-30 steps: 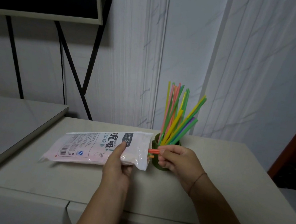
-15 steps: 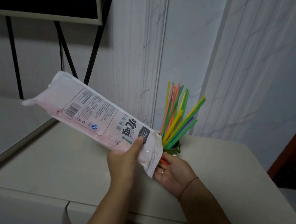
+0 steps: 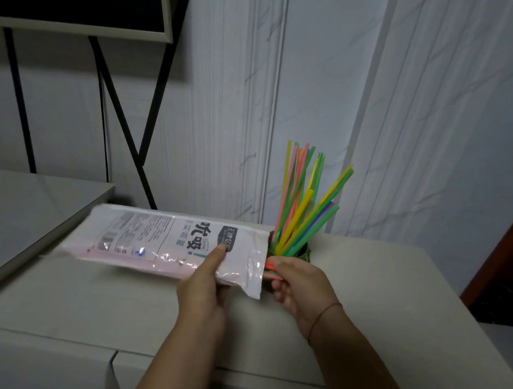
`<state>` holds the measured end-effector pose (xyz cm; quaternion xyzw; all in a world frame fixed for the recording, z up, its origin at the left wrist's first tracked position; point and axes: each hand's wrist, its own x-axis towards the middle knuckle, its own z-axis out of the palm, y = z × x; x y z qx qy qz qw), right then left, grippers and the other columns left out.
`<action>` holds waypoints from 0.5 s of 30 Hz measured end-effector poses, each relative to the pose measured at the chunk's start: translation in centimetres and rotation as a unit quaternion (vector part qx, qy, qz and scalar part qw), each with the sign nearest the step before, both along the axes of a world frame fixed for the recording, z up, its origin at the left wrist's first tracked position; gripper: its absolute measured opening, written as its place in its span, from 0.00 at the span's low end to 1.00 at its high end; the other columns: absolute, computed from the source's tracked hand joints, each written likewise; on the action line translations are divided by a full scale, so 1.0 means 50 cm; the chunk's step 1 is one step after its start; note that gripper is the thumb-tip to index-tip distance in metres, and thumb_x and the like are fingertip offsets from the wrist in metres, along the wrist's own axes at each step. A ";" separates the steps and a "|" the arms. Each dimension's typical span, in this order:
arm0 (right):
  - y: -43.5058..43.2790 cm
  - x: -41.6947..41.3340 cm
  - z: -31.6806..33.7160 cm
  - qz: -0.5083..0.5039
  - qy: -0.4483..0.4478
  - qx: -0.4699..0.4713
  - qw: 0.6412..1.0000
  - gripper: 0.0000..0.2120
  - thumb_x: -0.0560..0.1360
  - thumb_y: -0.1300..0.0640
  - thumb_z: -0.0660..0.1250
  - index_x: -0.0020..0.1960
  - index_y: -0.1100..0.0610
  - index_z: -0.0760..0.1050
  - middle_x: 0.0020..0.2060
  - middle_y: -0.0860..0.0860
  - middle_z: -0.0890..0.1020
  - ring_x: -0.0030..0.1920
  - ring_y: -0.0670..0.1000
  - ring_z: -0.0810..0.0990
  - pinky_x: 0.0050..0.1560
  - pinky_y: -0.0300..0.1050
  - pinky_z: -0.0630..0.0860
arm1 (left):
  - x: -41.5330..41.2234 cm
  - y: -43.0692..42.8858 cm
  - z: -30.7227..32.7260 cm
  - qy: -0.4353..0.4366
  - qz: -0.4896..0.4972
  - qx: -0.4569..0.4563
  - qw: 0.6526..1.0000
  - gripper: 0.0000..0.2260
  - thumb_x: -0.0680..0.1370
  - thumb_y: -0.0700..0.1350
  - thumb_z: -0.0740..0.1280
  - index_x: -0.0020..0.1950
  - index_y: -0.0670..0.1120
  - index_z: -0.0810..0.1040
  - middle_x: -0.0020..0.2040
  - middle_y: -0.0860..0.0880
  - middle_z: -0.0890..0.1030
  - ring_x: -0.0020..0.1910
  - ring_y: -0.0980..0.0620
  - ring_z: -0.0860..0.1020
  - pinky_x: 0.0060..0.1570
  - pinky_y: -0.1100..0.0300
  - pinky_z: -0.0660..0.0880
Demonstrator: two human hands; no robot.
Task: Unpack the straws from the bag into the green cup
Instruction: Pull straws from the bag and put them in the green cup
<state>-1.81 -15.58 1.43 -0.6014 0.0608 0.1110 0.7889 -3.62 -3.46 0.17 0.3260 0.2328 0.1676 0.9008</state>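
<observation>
Head view: bag (image 3: 164, 245) is gripped by L hand (image 3: 204, 287) over counter (image 3: 395, 304); orange straw ends (image 3: 271, 264) (at bag mouth) are pinched by R hand (image 3: 299, 290), just beside green cup (image 3: 305, 255) at back edge.

Left hand (image 3: 204, 287) grips the bag (image 3: 164, 241); right hand (image 3: 298, 285) pinches straw ends (image 3: 270, 264) beside the green cup (image 3: 306, 253).

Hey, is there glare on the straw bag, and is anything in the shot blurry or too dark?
Head view: dim, even room light; small glossy highlights on the bag near its open end, print legible; a soft shadow under it on the table; the right hand slightly soft; the straws in the green cup fairly crisp.
</observation>
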 end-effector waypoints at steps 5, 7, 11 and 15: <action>-0.020 0.004 0.010 -0.038 -0.103 -0.098 0.989 0.05 0.74 0.63 0.67 0.41 0.58 0.80 0.26 0.53 0.76 0.23 0.44 0.71 0.24 0.34 0.71 | 0.009 0.016 -0.008 0.034 -0.019 -0.063 0.997 0.10 0.72 0.36 0.69 0.52 0.46 0.78 0.47 0.48 0.82 0.42 0.53 0.80 0.42 0.55 0.80; -0.038 0.011 0.016 -0.056 -0.124 -0.115 0.984 0.05 0.73 0.63 0.67 0.40 0.59 0.80 0.23 0.51 0.75 0.21 0.43 0.70 0.23 0.33 0.69 | 0.009 0.025 -0.007 0.032 -0.021 -0.099 0.994 0.11 0.74 0.35 0.68 0.54 0.46 0.76 0.45 0.48 0.81 0.42 0.52 0.80 0.36 0.54 0.79; -0.072 0.020 0.026 -0.066 -0.134 -0.091 0.985 0.05 0.74 0.64 0.67 0.40 0.61 0.79 0.28 0.55 0.75 0.22 0.43 0.70 0.22 0.33 0.68 | 0.010 0.038 -0.004 0.028 -0.009 -0.119 0.992 0.15 0.75 0.35 0.67 0.60 0.46 0.73 0.44 0.48 0.81 0.39 0.52 0.80 0.33 0.54 0.79; -0.106 0.025 0.037 -0.086 -0.126 -0.044 0.987 0.06 0.75 0.64 0.65 0.45 0.67 0.78 0.28 0.54 0.73 0.22 0.43 0.69 0.21 0.33 0.67 | 0.011 0.044 -0.003 0.024 -0.002 -0.125 0.992 0.15 0.75 0.35 0.67 0.59 0.47 0.73 0.43 0.48 0.80 0.28 0.55 0.82 0.23 0.59 0.79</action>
